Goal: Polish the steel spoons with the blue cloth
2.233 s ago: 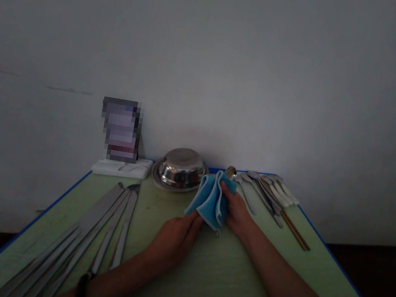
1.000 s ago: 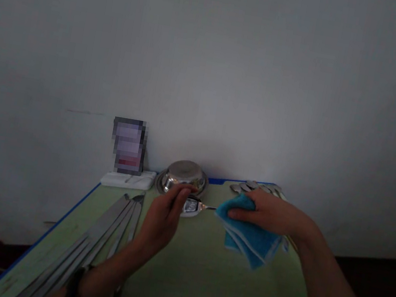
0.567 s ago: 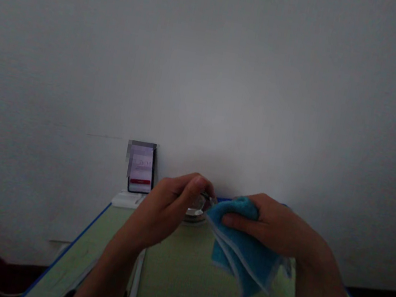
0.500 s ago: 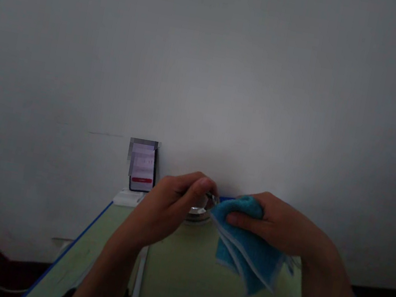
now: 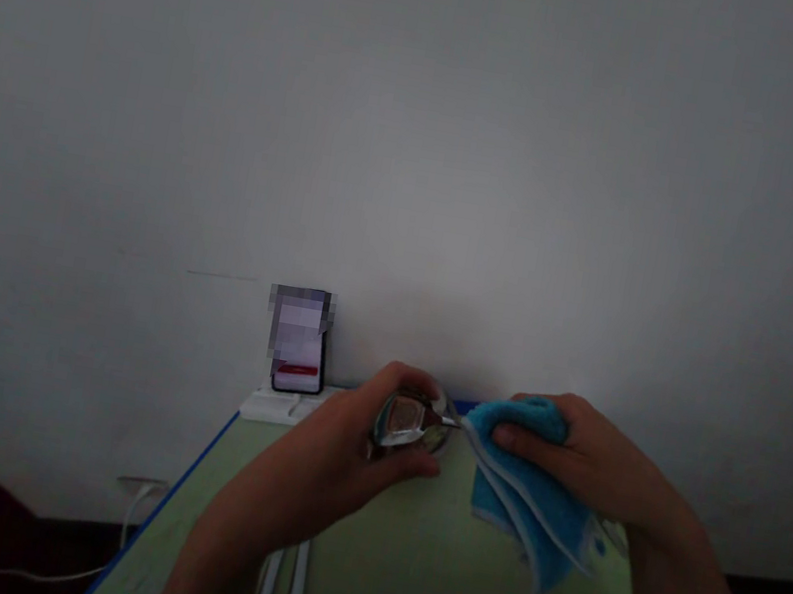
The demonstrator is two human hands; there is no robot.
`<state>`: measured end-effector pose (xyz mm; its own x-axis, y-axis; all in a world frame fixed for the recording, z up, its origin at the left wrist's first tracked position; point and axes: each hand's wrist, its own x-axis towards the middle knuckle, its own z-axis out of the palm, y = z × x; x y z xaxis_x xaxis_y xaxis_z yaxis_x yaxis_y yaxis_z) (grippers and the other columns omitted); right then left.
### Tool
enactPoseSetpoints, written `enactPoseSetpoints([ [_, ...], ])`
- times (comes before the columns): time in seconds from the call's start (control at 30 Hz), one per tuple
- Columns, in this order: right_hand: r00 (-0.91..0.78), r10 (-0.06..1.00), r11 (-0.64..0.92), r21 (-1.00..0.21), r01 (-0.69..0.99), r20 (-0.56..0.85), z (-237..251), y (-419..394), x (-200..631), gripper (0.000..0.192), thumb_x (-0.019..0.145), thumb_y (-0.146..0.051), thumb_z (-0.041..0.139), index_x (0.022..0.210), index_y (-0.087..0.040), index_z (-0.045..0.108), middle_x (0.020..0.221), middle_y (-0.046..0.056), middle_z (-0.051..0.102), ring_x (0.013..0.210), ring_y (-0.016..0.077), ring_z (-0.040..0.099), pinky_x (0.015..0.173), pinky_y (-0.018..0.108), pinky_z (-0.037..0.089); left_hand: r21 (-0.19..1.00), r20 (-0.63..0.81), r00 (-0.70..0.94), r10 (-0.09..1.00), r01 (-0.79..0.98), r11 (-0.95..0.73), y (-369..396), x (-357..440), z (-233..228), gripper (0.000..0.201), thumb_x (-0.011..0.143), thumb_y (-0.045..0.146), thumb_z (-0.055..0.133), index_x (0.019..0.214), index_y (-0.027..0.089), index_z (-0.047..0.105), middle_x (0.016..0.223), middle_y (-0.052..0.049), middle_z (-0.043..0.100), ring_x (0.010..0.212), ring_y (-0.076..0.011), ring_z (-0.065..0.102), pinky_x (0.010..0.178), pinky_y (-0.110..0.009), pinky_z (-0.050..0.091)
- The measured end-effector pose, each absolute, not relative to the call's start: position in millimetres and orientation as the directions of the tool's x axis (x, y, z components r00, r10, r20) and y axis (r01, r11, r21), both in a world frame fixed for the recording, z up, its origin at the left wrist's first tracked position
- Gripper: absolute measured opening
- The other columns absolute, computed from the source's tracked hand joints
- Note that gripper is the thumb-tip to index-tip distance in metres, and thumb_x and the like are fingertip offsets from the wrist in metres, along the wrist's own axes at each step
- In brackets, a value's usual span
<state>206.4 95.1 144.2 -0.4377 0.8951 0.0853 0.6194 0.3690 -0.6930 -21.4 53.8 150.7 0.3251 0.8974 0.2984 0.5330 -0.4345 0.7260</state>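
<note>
My left hand [image 5: 349, 441] is curved around a shiny metal spoon head [image 5: 406, 423], with thumb and fingers apart. From the head a thin metal handle [image 5: 450, 422] runs right into a folded blue cloth [image 5: 525, 461] with white edging. My right hand [image 5: 567, 457] grips this cloth, thumb on the near side; the cloth hides the rest of the handle. Behind the spoon head, a round, clear or shiny rim [image 5: 444, 442] shows in part. My left fingers and the spoon cover most of it.
A phone [image 5: 303, 347] leans upright on a white stand [image 5: 272, 406] at the back left. Long pale strips [image 5: 296, 589] lie on the green tabletop [image 5: 431, 587] near my left forearm. A grey wall [image 5: 415, 189] rises behind. A white cable [image 5: 16, 573] runs at lower left.
My left hand has gone from closed fingertips to a spread curve, and the metal head now shows inside it. My right hand and the cloth sit slightly farther right; the view has shifted a little.
</note>
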Motion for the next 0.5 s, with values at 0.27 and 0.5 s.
enactPoseSetpoints([
  [0.27,-0.52,0.846,0.457,-0.661,0.595,0.116,156.9,79.9,208.9,0.035,0.072,-0.053,0.052,0.078,-0.021,0.065,0.068,0.001,0.063,0.059,0.014,0.055,0.051,0.023,0.039,0.627,0.502,0.279,0.819,0.534,-0.567,49.6,2.9,154.7,0.038,0.071,0.03,0.064,0.105,0.031,0.046,0.09,0.003,0.063,0.08,-0.0139,0.06,0.069,-0.021,0.046],
  [0.5,-0.589,0.808,0.41,-0.732,0.544,0.016,153.5,87.7,230.1,0.034,0.069,-0.052,0.056,0.075,-0.019,0.063,0.065,0.0,0.06,0.06,0.0137,0.053,0.052,0.023,0.041,0.553,0.563,0.25,0.788,0.595,-0.584,40.3,9.2,162.7,0.036,0.059,0.036,0.071,0.09,0.023,0.057,0.082,-0.001,0.066,0.072,-0.0178,0.06,0.064,-0.025,0.046],
])
